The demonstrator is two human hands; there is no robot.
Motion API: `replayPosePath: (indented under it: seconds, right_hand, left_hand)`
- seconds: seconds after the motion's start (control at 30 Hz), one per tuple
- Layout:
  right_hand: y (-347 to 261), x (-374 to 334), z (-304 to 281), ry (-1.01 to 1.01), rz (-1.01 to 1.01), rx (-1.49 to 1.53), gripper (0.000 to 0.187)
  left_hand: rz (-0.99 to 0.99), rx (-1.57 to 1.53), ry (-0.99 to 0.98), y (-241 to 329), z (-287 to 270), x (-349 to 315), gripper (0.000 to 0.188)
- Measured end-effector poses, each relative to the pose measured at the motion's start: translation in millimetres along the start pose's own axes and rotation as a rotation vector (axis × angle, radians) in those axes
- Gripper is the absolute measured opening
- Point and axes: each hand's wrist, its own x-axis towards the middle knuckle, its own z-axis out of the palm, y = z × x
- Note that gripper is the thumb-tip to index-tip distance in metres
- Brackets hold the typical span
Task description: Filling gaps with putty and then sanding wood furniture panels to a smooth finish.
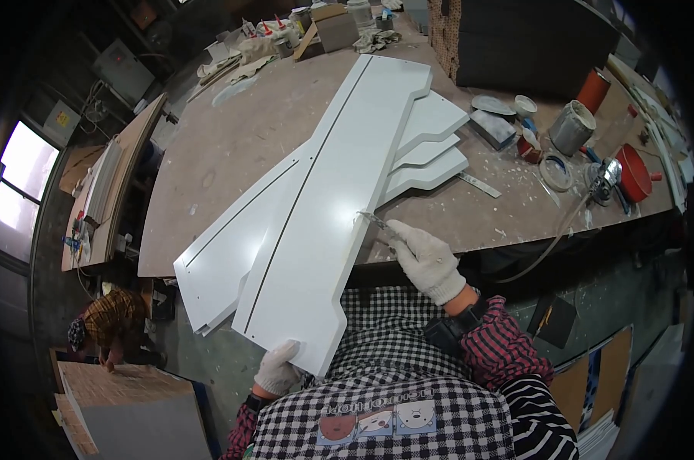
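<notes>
A long white panel with a dark groove and a notched edge lies slanted across several similar white panels on the worktable. Its near end juts over the table's front edge toward my apron. My left hand, in a white knitted glove, grips that near end at its corner. My right hand, gloved too, is closed around a slim hand tool with a dark tip. The tip meets the panel's right edge about midway along; the tool's exact kind is unclear, as the glove covers its handle.
On the brown worktable, a grey can, a tape roll, a red funnel-like cup and a spray gun with a hose stand at right. A black block sits behind. At lower left another person bends over boards.
</notes>
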Motion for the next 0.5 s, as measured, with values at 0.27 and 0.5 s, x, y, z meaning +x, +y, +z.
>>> replayPosePath:
  seconds: [0.27,0.5]
  right_hand:
    - [2,-1,-3,-0.013,0.025,0.044,0.03]
    - [2,-1,-5,-0.033,0.063,0.069,0.03]
  left_hand:
    - [-0.012,-0.027,-0.081,-6,-9,3,0.041]
    - [-0.004,-0.063,-0.092,-12,-2,5,0.042]
